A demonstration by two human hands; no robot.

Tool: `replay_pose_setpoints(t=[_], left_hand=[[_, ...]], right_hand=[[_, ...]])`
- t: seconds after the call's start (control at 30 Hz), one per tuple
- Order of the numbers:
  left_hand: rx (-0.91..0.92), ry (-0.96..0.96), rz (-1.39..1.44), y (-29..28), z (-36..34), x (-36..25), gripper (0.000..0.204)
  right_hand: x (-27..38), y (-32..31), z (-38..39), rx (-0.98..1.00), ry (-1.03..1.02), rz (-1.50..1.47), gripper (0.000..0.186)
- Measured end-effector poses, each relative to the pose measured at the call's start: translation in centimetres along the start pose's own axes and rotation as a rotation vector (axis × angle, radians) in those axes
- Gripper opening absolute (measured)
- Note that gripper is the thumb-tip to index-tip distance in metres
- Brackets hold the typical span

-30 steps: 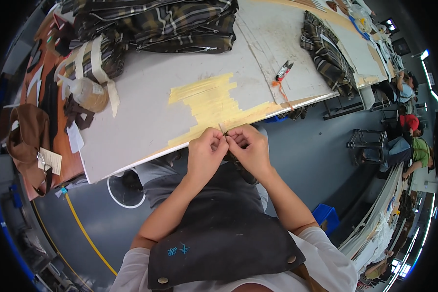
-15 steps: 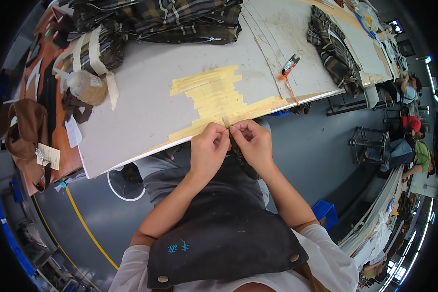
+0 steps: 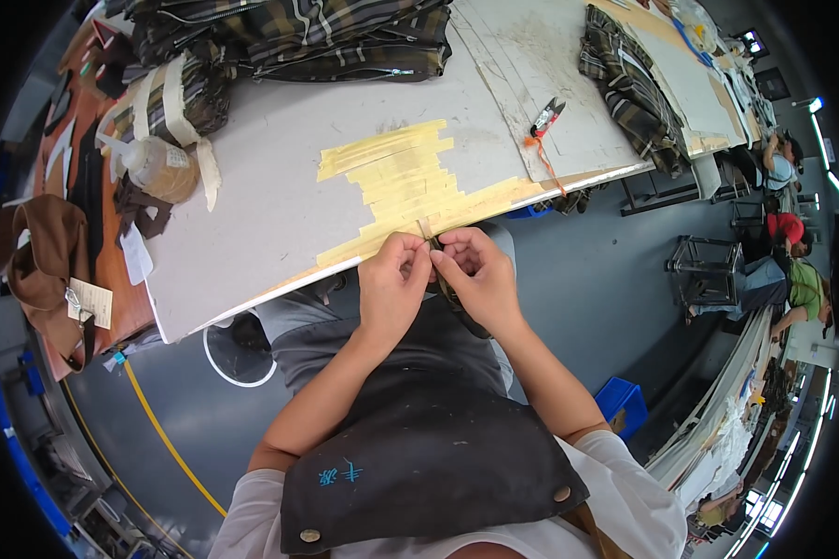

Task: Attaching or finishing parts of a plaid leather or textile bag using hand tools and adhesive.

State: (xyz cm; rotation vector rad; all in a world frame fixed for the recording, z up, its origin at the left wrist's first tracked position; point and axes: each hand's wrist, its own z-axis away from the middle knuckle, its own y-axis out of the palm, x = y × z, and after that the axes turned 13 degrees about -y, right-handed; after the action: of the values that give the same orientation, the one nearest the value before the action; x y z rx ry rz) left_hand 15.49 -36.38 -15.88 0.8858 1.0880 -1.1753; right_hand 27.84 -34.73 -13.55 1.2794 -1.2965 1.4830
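At the table's front edge my left hand [image 3: 393,291] and my right hand [image 3: 480,278] are close together, fingers and thumbs pinched. Between them is the end of a dark fabric strip [image 3: 448,296], which hangs below the edge, partly covered by my right hand. Just beyond the fingertips, a narrow tan strip [image 3: 425,226] lies over the yellow masking tape [image 3: 403,182] stuck on the grey tabletop [image 3: 261,158]. My fingers hide exactly how the fabric is gripped.
Folded plaid garments with zippers [image 3: 345,42] lie at the far side. A squeeze bottle [image 3: 163,170] stands left, beside a brown bag [image 3: 51,247]. Red-handled thread snips [image 3: 547,118] and a plaid piece [image 3: 634,88] are to the right. People sit farther right.
My hands stay pinched at the table edge, and my right thumb has shifted slightly on the strip. The whole view has drifted a little, moving the table things slightly left.
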Motion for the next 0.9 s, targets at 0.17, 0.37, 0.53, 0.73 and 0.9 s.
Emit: replay_pose_setpoints(t=[0.17,0.37,0.53,0.73,0.9], left_hand=[[-0.068,0.054,-0.165,-0.1,1.3,0.5,0.014],[-0.162,0.157,-0.259,0.1,2.3,4.5,0.046],[0.287,-0.364,0.351,-0.9,0.1,5.8,0.041],[0.49,-0.31,0.541,-0.9,-1.5,5.9,0.036],[0.509,-0.45,0.725,-0.3,-2.1,7.2,0.029]], right_hand=[[-1.0,0.2,-0.4,-0.039,-0.014,-0.03,0.012],[-1.5,-0.2,-0.4,-0.013,0.069,-0.228,0.01],[-2.4,-0.2,-0.4,0.035,0.059,-0.255,0.011],[-1.6,-0.5,-1.0,0.057,0.073,-0.151,0.012],[-1.1,0.1,-0.9,0.006,-0.005,-0.03,0.01]])
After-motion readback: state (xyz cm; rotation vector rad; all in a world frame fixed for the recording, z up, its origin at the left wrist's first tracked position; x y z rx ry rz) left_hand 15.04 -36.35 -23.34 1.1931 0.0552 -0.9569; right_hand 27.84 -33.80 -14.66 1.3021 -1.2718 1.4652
